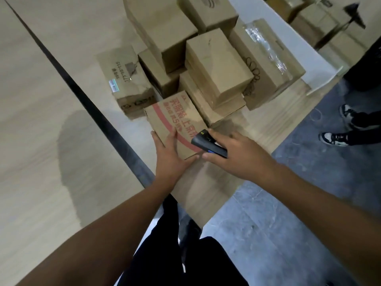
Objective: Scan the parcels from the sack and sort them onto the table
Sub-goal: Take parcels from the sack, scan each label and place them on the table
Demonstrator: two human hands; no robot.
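Observation:
A brown cardboard parcel with red printed characters [175,118] lies on the wooden table [61,89] near its front right corner. My left hand [170,155] rests on the parcel's near end, thumb along the bottom edge and fingers spread over the top and left side. My right hand [233,153] grips a black handheld scanner [208,144], whose head lies over the parcel's right edge. The sack is out of view.
Several brown boxes [218,69] are stacked and packed together just behind the parcel. A dark seam [82,96] runs diagonally between two tabletops. Another person's shoes [338,139] stand on the grey floor at the right. More boxes [321,23] sit at the top right.

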